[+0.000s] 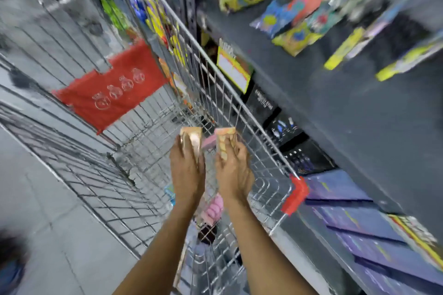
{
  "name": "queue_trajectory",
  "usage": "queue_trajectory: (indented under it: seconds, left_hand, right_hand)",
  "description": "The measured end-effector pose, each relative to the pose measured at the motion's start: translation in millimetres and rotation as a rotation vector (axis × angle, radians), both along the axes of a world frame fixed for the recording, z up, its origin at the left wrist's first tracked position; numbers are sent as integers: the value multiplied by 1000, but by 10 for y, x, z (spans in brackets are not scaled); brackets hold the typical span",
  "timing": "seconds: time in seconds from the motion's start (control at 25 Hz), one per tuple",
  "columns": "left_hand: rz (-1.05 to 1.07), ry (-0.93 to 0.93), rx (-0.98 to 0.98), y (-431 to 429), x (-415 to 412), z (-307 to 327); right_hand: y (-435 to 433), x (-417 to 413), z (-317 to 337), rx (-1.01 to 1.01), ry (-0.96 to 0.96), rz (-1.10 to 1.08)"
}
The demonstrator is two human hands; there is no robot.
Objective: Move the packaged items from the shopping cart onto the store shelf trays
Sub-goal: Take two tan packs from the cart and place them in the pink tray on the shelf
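Two tan packets, one gripped in the left hand (188,170) and one in the right hand (233,172), above the wire cart (242,112).

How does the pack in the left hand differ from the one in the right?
The left pack looks plain tan and shiny; the right pack shows pale round shapes on its face, with pink beside it. The left pack sits nearer the cart's middle, the right pack nearer the shelf-side wall. Both are narrow, held over the cart.
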State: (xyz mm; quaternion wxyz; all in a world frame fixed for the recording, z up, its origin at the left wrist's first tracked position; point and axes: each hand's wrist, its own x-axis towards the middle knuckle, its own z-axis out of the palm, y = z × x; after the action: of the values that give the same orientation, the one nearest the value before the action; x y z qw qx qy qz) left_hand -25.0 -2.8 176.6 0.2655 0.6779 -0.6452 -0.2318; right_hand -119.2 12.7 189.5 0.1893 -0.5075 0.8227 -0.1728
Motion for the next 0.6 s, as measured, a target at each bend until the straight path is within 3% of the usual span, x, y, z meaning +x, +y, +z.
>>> queue_trajectory:
  seconds: [0.32,0.6]
  left_hand:
    - [-180,52,-296,-247,-232,1405]
    - [-407,160,-389,-85,-1285,2145]
  right_hand:
    - [-31,-341,1434,-323,113,-15]
    - [388,-1337,2090,-425,210,-188]
